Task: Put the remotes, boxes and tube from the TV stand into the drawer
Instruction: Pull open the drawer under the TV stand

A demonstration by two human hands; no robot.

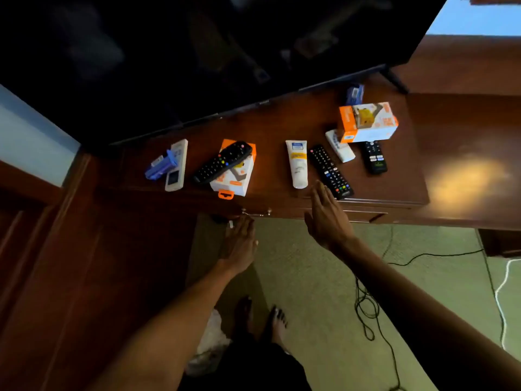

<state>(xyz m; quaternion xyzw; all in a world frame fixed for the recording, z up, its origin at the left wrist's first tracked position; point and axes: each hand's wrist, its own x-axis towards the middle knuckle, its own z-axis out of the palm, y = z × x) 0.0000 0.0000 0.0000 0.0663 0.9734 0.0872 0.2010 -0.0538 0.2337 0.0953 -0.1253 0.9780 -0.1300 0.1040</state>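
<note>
On the dark wooden TV stand (270,128) lie a white remote (177,165) with a blue box (160,165) on it, and a black remote (222,161) resting on an orange-white box (239,176). A white tube (296,163), a long black remote (329,170), a white remote (339,146), a short black remote (374,157), a second orange-white box (368,122) and a small blue box (354,93) lie further right. My left hand (239,241) reaches just below the drawer handle (256,213), fingers spread. My right hand (327,218) is open beside the long black remote. The drawer is closed.
A large dark TV (197,52) stands over the back of the stand. Black cables (366,311) and a white cord (503,292) trail over the green carpet. My bare feet (262,320) are below. Dark wooden furniture (56,277) fills the left side.
</note>
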